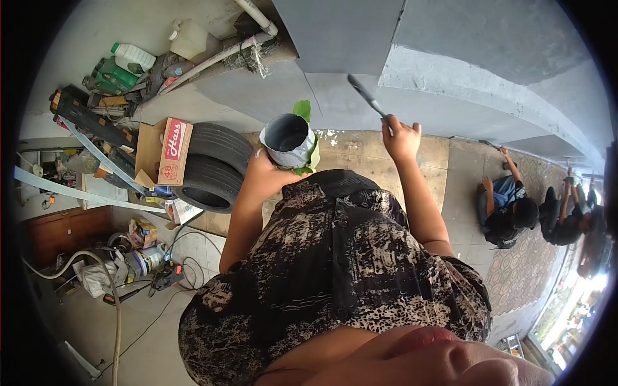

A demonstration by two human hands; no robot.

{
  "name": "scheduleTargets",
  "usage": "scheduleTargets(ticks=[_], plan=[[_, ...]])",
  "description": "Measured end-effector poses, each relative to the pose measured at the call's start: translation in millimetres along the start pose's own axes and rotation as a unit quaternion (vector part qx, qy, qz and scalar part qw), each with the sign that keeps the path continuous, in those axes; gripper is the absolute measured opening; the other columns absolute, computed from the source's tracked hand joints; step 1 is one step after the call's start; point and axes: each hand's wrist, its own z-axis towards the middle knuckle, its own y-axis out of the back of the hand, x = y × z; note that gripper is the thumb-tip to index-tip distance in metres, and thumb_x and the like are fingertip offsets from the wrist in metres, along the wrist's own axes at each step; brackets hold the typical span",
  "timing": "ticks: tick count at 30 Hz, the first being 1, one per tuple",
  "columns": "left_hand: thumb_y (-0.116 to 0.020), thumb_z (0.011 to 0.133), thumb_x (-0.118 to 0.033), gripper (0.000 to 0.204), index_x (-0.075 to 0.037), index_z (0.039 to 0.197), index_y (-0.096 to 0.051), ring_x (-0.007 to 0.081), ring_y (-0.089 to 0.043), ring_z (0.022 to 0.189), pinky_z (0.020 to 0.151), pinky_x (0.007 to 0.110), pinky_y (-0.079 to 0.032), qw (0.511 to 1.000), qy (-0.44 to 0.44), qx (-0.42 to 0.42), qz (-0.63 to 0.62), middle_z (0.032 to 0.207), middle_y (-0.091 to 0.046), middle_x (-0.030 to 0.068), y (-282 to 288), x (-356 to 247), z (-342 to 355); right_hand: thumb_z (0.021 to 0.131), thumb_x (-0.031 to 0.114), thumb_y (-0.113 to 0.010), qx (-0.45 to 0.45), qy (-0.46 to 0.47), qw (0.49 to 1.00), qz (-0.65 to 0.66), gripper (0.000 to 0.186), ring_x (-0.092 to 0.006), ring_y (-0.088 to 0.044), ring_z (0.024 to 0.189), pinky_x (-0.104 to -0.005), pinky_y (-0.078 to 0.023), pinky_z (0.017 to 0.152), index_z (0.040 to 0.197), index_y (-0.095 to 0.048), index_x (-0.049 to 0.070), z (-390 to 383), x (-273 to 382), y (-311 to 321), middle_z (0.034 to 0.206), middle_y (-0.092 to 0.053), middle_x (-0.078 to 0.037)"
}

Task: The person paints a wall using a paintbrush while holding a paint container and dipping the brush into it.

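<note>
My left hand (pixel 265 175) is closed around a paint-smeared white cup (pixel 290 156) with a dark grey inside, held upright in front of my body. Green leaves (pixel 302 109) stick out along the cup's side, apparently pressed between it and my fingers. To the right, my right hand (pixel 402 140) grips the handle of a paintbrush (pixel 365 94). Its dark bristles point up and left toward the grey wall (pixel 341 38); whether they touch the wall I cannot tell.
Two stacked tyres (pixel 209 149) and an open cardboard box (pixel 168 151) stand at my left. Beyond are plastic jugs (pixel 193 40), a white pipe (pixel 212 63) and clutter. A hose (pixel 116 315) and cables lie behind left. Several people crouch at right, one person (pixel 512 212) nearest.
</note>
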Motion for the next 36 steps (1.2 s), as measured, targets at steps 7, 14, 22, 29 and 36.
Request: scheduleTargets(ticks=[7,14,22,29,36], plan=[[-0.097,0.066,-0.007,0.066,0.002,0.123,-0.064,0.0169,-0.069,0.107,0.096,0.034,-0.053,0.998,-0.042,-0.033,-0.018,0.117,-0.072,0.0089,32.1,13.8,-3.8,0.100,0.032,-0.063,-0.084,-0.089,0.989,-0.086,0.015,-0.0289,-0.063,0.052,-0.0438,-0.044,0.076,0.093,-0.066,0.019,12.6,7.5,-1.8,0.065,-0.070,-0.006],[-0.096,0.066,-0.006,0.067,0.002,0.124,-0.063,0.0174,-0.068,0.109,0.097,0.034,-0.053,0.997,-0.026,-0.060,-0.027,0.118,-0.072,0.0089,47.2,30.7,-9.7,0.097,0.028,-0.069,-0.112,-0.087,0.989,-0.032,0.013,-0.0256,-0.060,0.046,-0.0423,-0.044,0.074,0.096,-0.070,0.016,-23.5,-0.1,9.2,0.054,-0.064,-0.004],[-0.099,0.061,-0.012,0.091,-0.001,0.138,-0.052,0.0199,-0.064,0.120,0.104,0.036,-0.049,0.998,-0.027,-0.035,-0.051,0.131,-0.066,0.0114,38.7,16.3,-3.6,0.094,0.025,-0.071,-0.054,0.045,0.996,0.045,0.009,-0.0257,-0.062,0.053,-0.0408,-0.040,0.071,0.096,-0.069,0.016,35.7,71.2,12.4,0.065,-0.070,-0.003],[-0.099,0.062,-0.009,0.093,0.000,0.140,-0.050,0.0209,-0.062,0.123,0.106,0.037,-0.048,0.998,-0.048,-0.031,-0.037,0.133,-0.064,0.0126,26.2,17.9,5.4,0.099,0.031,-0.066,-0.072,-0.105,0.991,-0.051,0.015,-0.0299,-0.068,0.060,-0.0473,-0.046,0.084,0.098,-0.070,0.017,18.4,1.1,41.5,0.074,-0.074,-0.007],[-0.098,0.061,-0.006,0.098,-0.001,0.144,-0.047,0.0211,-0.061,0.125,0.108,0.037,-0.048,0.992,-0.085,-0.042,-0.078,0.134,-0.063,0.0112,-10.8,2.1,15.5,0.092,0.020,-0.073,-0.140,-0.023,0.988,0.066,0.009,-0.0258,-0.059,0.048,-0.0410,-0.043,0.066,0.092,-0.070,0.012,14.5,-18.2,72.4,0.058,-0.064,-0.006]])
